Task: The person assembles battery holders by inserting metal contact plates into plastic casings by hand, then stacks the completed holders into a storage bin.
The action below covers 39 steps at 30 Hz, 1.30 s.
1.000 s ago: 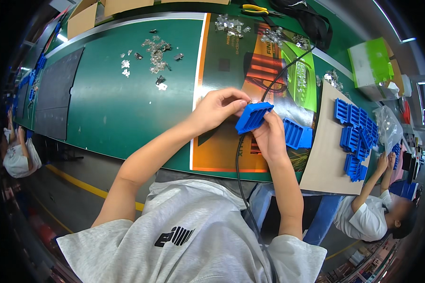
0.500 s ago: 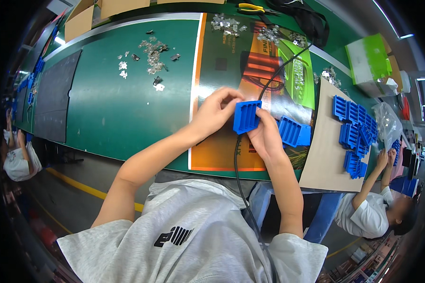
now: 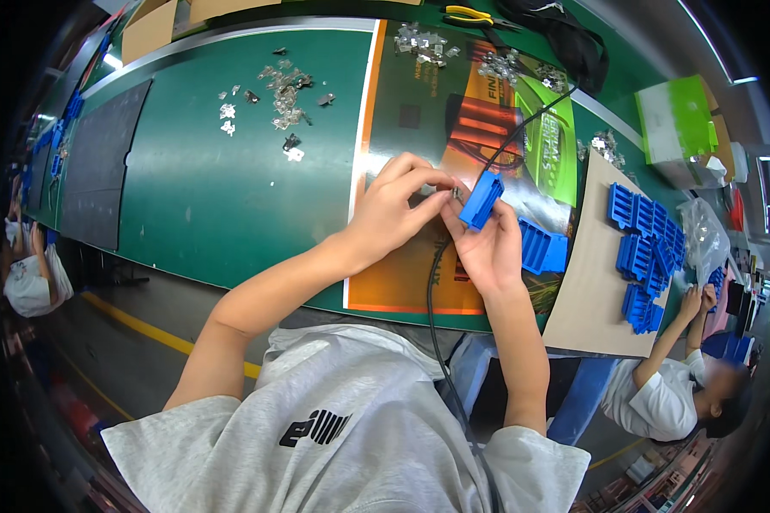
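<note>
In my right hand (image 3: 494, 256) is a blue slotted plastic block (image 3: 482, 202), tilted so that one long side faces up. The fingers wrap round it from below. My left hand (image 3: 398, 205) is beside it on the left, thumb and forefinger pinched on a small metal clip (image 3: 456, 194). The clip is close to the block's left side; whether they touch I cannot tell. Just right of my right hand, more blue slotted blocks (image 3: 537, 248) lie on the printed orange and green sheet (image 3: 393, 286).
Loose small clips (image 3: 287, 94) lie scattered on the green table (image 3: 205, 171). Several blue blocks (image 3: 637, 256) sit on a cardboard sheet (image 3: 586, 282) at right. A black cable (image 3: 430, 299) runs past my hands. Yellow-handled pliers (image 3: 469, 15) lie at the back. A co-worker (image 3: 659, 393) sits at right.
The blue block has turned in my right hand, from its slotted face to a long side, and shifted right. A small metal clip now shows in my left fingertips.
</note>
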Motion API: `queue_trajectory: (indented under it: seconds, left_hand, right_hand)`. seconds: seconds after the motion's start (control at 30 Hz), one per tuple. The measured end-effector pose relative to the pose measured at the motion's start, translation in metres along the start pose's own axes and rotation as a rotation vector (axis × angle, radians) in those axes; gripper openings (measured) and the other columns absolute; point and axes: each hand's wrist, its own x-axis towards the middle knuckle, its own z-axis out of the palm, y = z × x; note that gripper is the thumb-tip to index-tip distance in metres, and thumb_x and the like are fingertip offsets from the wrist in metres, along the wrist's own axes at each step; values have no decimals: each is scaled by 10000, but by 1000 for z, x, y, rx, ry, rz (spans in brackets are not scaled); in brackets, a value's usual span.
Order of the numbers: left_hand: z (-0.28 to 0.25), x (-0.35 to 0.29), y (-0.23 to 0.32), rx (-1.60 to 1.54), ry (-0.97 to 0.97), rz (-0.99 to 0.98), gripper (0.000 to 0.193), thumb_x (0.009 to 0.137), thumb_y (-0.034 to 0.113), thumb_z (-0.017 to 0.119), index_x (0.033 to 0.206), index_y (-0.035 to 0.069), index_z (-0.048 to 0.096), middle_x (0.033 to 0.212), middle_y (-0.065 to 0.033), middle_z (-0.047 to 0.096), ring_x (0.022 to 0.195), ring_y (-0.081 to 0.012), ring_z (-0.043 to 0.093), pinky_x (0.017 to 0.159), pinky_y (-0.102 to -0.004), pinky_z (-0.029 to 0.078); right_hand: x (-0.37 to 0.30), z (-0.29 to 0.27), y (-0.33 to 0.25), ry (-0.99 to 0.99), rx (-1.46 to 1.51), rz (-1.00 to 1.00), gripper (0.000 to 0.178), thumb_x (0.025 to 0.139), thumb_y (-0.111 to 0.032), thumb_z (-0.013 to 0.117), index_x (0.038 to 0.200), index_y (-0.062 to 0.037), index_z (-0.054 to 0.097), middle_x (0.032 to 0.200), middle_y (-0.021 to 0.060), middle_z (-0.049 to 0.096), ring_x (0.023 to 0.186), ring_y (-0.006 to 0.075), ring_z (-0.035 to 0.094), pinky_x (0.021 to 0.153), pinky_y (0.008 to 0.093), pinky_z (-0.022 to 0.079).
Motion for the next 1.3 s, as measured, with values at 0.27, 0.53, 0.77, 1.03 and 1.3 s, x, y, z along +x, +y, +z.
queue_trajectory:
  seconds: [0.27, 0.53, 0.77, 1.03, 1.3]
  left_hand:
    - [-3, -1, -3, 159, -97, 18, 235, 769, 61, 700, 1001, 81, 672, 941, -61, 533, 913, -206, 554, 777, -316, 465]
    - [-27, 19, -13, -575, -73, -418, 210, 917, 106, 566, 1082, -24, 572, 937, -103, 658, 792, -89, 590, 675, -230, 475]
    - [-39, 25, -11, -681, -98, -448, 253, 908, 96, 586, 1125, -30, 546, 960, -138, 660, 726, -103, 592, 675, -233, 499]
    - [-41, 24, -13, -534, -127, -434, 206, 903, 87, 592, 1072, -29, 588, 989, -124, 664, 791, -114, 615, 721, -242, 508]
    - [-21, 14, -1, 166, -36, 57, 93, 826, 52, 644, 908, 13, 664, 979, -88, 678, 905, -229, 613, 796, -316, 488]
  right_hand:
    - [4, -20, 7, -6, 13, 1, 332, 957, -212, 395, 1216, -12, 453, 1178, 149, 569, 1108, 283, 556, 981, 421, 455]
    - [-4, 3, 1, -21, -239, 20, 437, 966, -247, 333, 1269, 61, 397, 1293, 263, 474, 1194, 397, 486, 1011, 487, 418]
    - [0, -7, 3, -23, -346, 81, 416, 928, -203, 360, 1244, 64, 409, 1192, 237, 542, 1105, 385, 558, 954, 490, 457]
    - [-3, 1, 5, -14, -393, 50, 335, 963, -164, 426, 1211, 62, 439, 1146, 173, 566, 1053, 284, 599, 933, 444, 494]
    - [-5, -1, 13, -40, -387, 68, 328, 972, -149, 466, 1246, 28, 431, 1154, 125, 564, 1079, 220, 583, 960, 417, 479]
